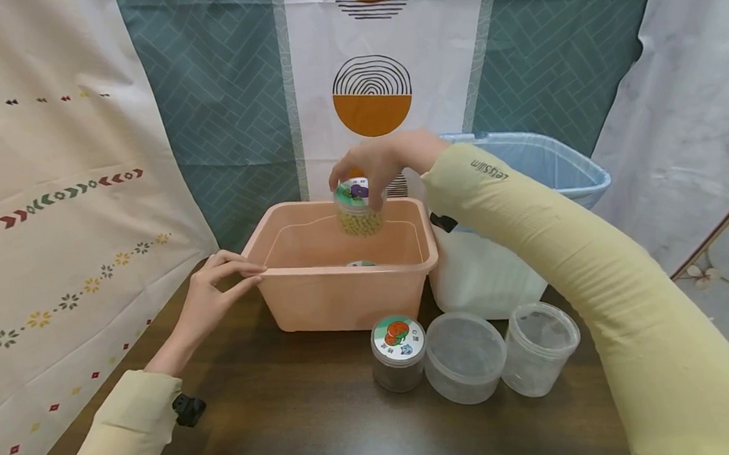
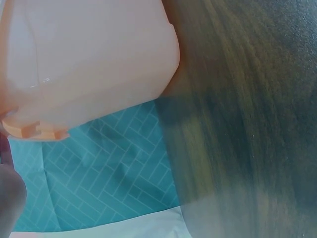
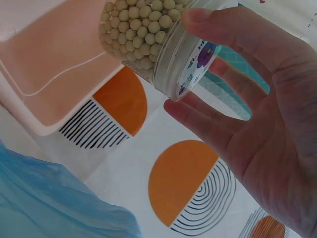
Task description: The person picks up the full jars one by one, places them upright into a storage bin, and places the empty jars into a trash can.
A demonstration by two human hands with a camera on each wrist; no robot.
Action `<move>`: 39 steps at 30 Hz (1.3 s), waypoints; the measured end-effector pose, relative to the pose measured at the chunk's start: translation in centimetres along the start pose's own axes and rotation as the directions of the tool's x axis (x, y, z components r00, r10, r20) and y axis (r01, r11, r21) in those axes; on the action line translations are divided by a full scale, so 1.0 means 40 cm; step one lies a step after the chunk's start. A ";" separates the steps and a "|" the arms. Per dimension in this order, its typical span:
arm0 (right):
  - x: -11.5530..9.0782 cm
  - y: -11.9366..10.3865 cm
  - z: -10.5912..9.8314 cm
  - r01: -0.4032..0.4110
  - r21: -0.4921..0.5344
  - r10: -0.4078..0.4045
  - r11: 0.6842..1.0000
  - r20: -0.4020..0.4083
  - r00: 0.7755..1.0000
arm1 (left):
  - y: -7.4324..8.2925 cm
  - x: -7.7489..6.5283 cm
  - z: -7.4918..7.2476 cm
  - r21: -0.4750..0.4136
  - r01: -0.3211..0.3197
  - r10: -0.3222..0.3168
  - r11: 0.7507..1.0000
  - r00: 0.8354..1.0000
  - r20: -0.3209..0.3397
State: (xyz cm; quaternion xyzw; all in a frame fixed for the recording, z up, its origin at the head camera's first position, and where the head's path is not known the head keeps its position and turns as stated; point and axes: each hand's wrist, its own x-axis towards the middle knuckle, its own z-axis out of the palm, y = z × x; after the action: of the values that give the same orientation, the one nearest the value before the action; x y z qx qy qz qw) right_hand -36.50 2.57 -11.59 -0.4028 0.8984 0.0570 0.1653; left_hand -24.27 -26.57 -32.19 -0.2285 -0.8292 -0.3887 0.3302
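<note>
Right hand [image 1: 376, 167] grips lidded jar [image 1: 359, 221]; below it, tub [image 1: 337, 300], edge pinched by left hand [image 1: 214, 285]. Judged mid-transfer; next move needs steady grip.

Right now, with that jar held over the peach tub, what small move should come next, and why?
Probably lower the jar into the peach tub: the right hand grips it above the opening, the left hand holds the tub's rim, and another lid shows inside.

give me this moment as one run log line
right grip: holds clear round plastic jar of small pale balls | jar: above peach rectangular plastic bin | left grip: touches bin's left front corner
</note>
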 end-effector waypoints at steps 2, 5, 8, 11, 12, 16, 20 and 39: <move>0.005 0.005 0.007 0.000 -0.020 0.000 1.000 0.011 1.000 | 0.012 0.001 -0.002 -0.004 0.002 -0.002 1.000 1.000 0.004; 0.010 0.010 0.015 0.000 -0.039 0.000 0.999 0.015 1.000 | 0.013 0.000 -0.001 -0.011 0.001 -0.001 1.000 1.000 0.005; 0.012 0.013 0.019 -0.006 -0.045 0.007 0.999 0.018 1.000 | 0.010 0.002 0.000 -0.013 -0.002 0.002 1.000 1.000 0.005; 0.015 0.016 0.022 -0.008 -0.061 0.010 0.998 0.022 1.000 | 0.010 0.005 0.001 -0.008 -0.006 0.006 1.000 1.000 0.003; 0.016 0.017 0.023 -0.009 -0.071 0.011 0.997 0.026 1.000 | 0.010 0.006 0.001 -0.008 -0.008 0.008 1.000 1.000 0.002; 0.024 0.024 0.029 -0.013 -0.097 0.016 0.995 0.035 0.999 | 0.007 0.008 0.002 -0.016 -0.025 0.025 1.000 1.000 -0.002; 0.030 0.030 0.037 -0.006 -0.098 0.010 0.995 0.040 0.999 | 0.003 0.007 0.004 -0.021 -0.033 0.033 0.999 0.999 -0.005; 0.025 0.035 0.062 0.038 -0.118 -0.037 0.992 0.007 0.999 | 0.001 0.003 0.006 -0.016 -0.034 0.033 0.999 0.999 -0.014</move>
State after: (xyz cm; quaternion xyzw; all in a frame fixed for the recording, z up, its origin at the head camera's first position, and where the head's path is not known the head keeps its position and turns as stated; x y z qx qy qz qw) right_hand -37.54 3.40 -14.32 -0.4285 0.8853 0.1077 0.1447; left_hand -24.41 -26.34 -32.18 -0.2424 -0.8199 -0.3913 0.3403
